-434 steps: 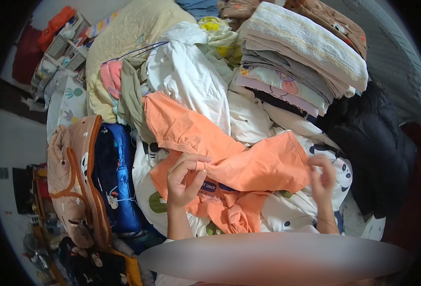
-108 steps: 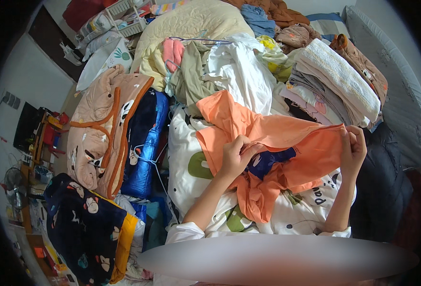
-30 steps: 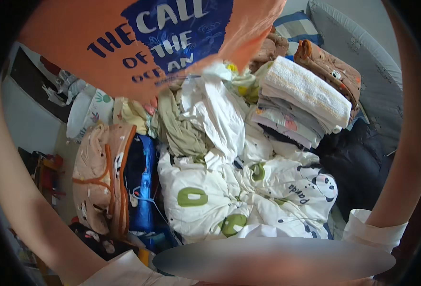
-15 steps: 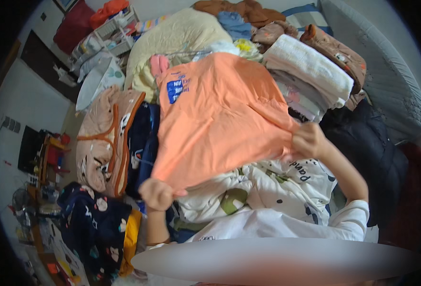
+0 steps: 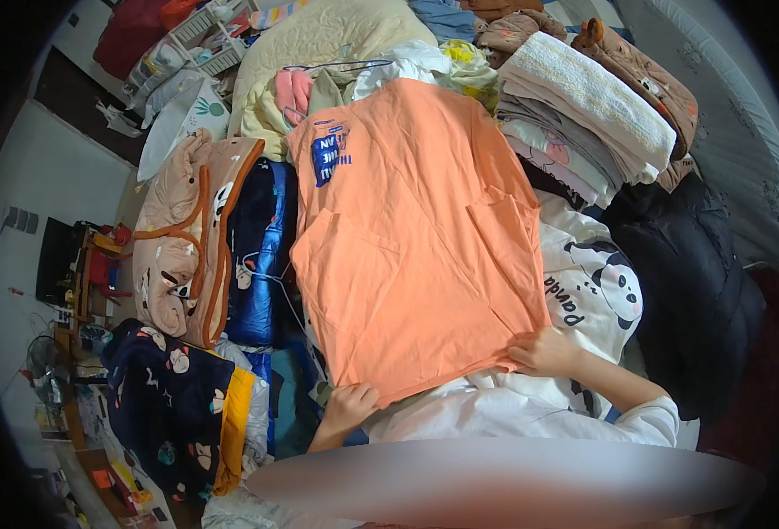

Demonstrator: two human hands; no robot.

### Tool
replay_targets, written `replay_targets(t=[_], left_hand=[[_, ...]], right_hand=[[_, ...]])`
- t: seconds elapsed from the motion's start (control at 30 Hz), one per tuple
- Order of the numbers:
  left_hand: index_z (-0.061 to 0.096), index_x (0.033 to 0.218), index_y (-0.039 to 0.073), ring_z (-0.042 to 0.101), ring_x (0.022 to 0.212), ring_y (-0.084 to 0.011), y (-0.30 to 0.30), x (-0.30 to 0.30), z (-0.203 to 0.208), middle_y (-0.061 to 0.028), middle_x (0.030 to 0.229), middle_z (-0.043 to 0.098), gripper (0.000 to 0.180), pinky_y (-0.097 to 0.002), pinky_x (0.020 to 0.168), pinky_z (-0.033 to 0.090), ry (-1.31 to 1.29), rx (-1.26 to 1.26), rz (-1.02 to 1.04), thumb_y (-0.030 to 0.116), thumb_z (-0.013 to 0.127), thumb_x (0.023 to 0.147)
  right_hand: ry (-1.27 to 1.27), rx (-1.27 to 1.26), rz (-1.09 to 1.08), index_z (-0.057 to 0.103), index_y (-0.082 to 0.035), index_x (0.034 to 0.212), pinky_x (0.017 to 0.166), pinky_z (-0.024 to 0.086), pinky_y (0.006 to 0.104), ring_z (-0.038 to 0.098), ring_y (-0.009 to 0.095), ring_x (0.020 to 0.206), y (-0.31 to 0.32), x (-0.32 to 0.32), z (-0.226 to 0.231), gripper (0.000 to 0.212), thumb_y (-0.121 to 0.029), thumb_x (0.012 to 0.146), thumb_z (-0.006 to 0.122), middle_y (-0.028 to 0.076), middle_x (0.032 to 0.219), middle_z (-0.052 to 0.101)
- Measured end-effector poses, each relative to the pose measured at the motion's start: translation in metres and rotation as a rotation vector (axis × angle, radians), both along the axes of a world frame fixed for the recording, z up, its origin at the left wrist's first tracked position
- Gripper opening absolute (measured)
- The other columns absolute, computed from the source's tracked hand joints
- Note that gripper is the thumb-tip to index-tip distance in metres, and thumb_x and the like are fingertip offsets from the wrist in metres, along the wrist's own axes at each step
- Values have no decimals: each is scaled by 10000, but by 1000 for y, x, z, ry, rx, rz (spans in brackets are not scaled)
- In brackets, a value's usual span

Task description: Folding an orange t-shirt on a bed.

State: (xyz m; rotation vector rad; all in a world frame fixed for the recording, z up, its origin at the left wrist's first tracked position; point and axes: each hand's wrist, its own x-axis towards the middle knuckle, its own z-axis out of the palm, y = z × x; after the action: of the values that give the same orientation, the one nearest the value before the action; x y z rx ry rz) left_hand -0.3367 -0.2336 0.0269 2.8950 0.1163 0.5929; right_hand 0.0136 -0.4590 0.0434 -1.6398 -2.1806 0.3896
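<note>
An orange T-shirt (image 5: 416, 256) lies spread out before me, its hem toward me and a blue print at its far left. My left hand (image 5: 351, 407) pinches the hem's left corner. At the right end of the hem, my right hand (image 5: 544, 353) has its fingers closed on the cloth. Both sleeves rest folded inward over the body of the shirt. Beneath and to the right shows a white garment with a panda print (image 5: 597, 282). A wire hanger (image 5: 270, 278) pokes out beside the shirt's left edge.
Folded towels and clothes (image 5: 583, 106) are stacked at the far right. On the left lie a folded tan blanket with brown trim (image 5: 187, 238) and a navy patterned cloth (image 5: 160, 406). A black puffy jacket (image 5: 680, 291) sits at the right; a cream quilt (image 5: 328, 44) at the back.
The orange T-shirt, held raised and stretched before, now lies flatter with its hem nearer me. My left hand moved right and down; my right hand moved down and slightly left.
</note>
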Motion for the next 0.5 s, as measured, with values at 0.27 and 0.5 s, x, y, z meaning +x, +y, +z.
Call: replay_targets(t=[0.27, 0.5], left_hand=[[562, 840, 66, 647, 640, -314, -8, 14, 12, -119, 709, 613, 173, -419, 576, 530, 605, -284, 109, 154, 675, 742], [625, 851, 40, 670, 714, -305, -15, 8, -5, -175, 775, 657, 186, -411, 607, 507, 602, -607, -157, 216, 671, 811]], right_hand=[[252, -621, -29, 635, -8, 957, 719, 512, 382, 651, 300, 865, 18, 2, 39, 510, -500, 820, 642, 145, 983, 654], [528, -1040, 163, 622, -24, 995, 744, 499, 372, 632, 303, 854, 32, 11, 41, 512, -505, 822, 651, 149, 948, 629]])
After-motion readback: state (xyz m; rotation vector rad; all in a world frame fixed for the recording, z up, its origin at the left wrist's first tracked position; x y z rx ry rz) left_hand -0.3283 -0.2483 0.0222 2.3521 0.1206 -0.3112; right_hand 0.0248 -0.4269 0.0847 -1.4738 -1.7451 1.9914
